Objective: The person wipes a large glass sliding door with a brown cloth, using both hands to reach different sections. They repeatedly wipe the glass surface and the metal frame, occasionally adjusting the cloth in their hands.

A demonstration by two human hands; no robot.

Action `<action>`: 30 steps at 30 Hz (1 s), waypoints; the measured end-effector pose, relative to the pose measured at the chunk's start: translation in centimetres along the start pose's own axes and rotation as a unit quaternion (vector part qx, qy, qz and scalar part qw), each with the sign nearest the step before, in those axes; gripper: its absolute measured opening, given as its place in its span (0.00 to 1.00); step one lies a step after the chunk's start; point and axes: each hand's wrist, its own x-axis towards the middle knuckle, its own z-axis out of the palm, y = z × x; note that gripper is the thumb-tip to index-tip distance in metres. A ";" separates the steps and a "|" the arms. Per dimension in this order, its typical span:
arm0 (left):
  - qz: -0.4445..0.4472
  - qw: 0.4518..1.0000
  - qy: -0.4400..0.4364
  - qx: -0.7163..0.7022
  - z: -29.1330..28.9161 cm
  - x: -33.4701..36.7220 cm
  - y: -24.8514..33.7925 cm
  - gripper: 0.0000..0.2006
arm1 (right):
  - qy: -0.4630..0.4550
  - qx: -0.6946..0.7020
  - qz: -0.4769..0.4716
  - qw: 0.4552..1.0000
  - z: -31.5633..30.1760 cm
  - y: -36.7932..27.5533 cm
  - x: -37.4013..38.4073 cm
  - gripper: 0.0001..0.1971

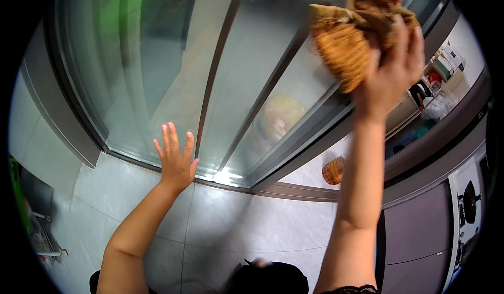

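Note:
An orange-brown cleaning cloth [344, 47] with a ribbed texture is bunched in my right hand [391, 70], raised at the upper right. The cloth lies over the glass door [241, 78] near its dark vertical frame; whether it presses on the pane I cannot tell. My left hand [177, 157] is lower, at the left, its fingers spread and holding nothing. It is nearest to the bottom part of the glass panels, and I cannot tell if it touches them. Dark upright bars divide the panels.
Beyond the door opening, an orange-brown container [334, 171] stands on the floor, with cluttered shelves [438, 91] farther up. Grey cabinets [417, 231] and a stove [470, 202] are at the right. A metal rack [50, 236] stands at the left edge. Pale tiles [226, 220] cover the floor.

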 end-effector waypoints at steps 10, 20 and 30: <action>0.003 0.999 -0.032 -0.024 0.2 0.7 0.5 0.45 | -0.272 0.037 -0.336 0.901 -3.7 -5.5 -16.4 0.23; 0.003 0.999 -0.027 -0.033 0.0 0.0 -0.2 0.40 | 0.068 -0.022 -0.148 0.986 3.1 4.6 15.5 0.22; 0.015 0.999 -0.013 -0.037 0.8 0.3 -1.0 0.44 | -0.308 0.085 -0.364 0.875 -2.1 -10.5 -15.7 0.22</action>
